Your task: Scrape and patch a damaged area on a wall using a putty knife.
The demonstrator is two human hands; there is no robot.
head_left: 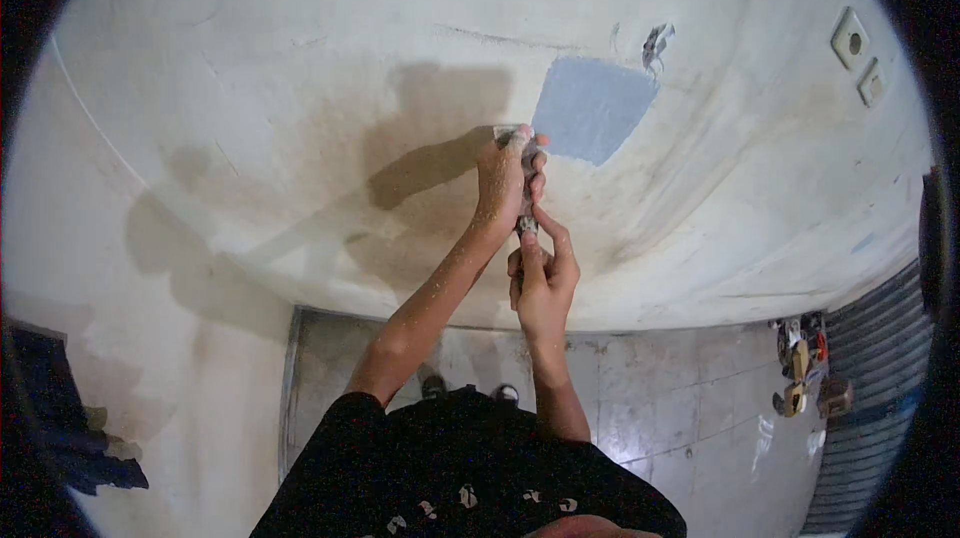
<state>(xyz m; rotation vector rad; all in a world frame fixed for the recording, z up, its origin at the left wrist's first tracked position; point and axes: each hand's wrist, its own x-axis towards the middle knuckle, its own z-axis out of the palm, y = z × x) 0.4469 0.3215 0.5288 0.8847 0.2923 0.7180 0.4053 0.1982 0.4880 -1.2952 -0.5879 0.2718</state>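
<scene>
A dusty scraper is held upright against the pale wall, both hands on it. My left hand is closed around its upper part, the thumb pointing up by a flat, pale end that looks like a blade. Below it, my right hand grips the dark lower end between thumb and fingers. White specks of dust cover my left hand and forearm. Just right of the fingertips is a grey-blue four-sided patch on the wall. Most of the tool is hidden by my fingers.
A hole with torn edges sits at the patch's upper right. Two wall sockets are far right. Several tools lie on the tiled floor beside a corrugated metal shutter. Dark cloth is at lower left.
</scene>
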